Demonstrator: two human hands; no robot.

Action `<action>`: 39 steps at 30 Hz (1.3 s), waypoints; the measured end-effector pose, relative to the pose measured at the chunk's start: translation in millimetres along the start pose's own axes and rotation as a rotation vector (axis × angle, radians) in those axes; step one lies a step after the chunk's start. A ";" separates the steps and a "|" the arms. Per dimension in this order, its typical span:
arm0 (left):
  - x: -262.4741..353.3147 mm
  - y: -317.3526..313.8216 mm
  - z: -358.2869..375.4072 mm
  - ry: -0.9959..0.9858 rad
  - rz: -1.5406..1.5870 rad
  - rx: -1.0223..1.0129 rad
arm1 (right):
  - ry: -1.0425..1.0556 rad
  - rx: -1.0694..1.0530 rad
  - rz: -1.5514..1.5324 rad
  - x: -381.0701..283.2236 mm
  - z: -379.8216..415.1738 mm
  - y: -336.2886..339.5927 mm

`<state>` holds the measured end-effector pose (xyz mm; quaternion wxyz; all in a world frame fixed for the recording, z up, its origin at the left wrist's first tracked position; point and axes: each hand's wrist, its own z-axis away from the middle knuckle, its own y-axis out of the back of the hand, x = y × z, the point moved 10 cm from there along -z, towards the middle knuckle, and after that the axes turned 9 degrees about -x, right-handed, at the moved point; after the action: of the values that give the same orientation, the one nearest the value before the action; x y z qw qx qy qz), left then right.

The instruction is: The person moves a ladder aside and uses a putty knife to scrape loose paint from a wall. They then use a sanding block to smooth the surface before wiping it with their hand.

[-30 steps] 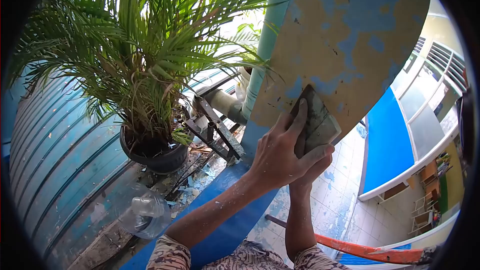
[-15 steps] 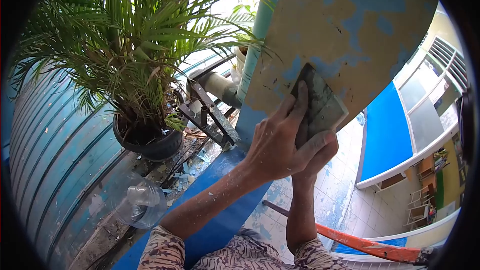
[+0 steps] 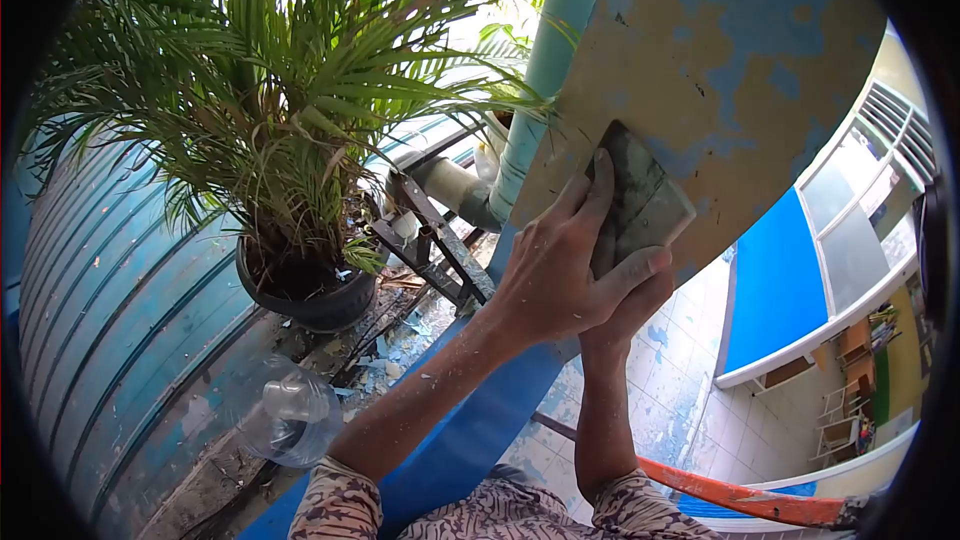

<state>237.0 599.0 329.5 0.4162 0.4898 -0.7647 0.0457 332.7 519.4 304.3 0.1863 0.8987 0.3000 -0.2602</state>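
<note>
A wide, flat scraper [image 3: 645, 195] with a dusty grey-green blade lies against a pillar-like surface [image 3: 660, 70] of beige with patches of peeling blue paint. My left hand [image 3: 555, 270] is closed over the scraper, its fingers pressed along the blade's left side and its thumb toward the lower edge. Beneath it, my right hand [image 3: 635, 315] grips the scraper from below; most of its fingers and any handle are hidden. Pale paint dust speckles both forearms.
A potted palm [image 3: 310, 290] stands left, beside a dark metal bracket [image 3: 440, 240] and a teal pipe [image 3: 545, 90]. A clear plastic container [image 3: 290, 410] sits lower left among paint flakes. An orange bar [image 3: 740, 495] crosses at lower right, above a tiled floor [image 3: 670, 350] far below.
The view has shifted slightly. Both hands and the scraper have slid a little up and left across the painted surface, over a spot where blue paint showed.
</note>
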 end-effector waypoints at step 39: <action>4.3 -20.9 15.5 -0.111 -0.107 -0.012 | -0.003 -0.003 0.113 -8.8 5.9 9.3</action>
<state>243.5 577.7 315.4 0.3780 0.5294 -0.7595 -0.0084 330.4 505.7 306.4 0.2027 0.9134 0.2490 -0.2502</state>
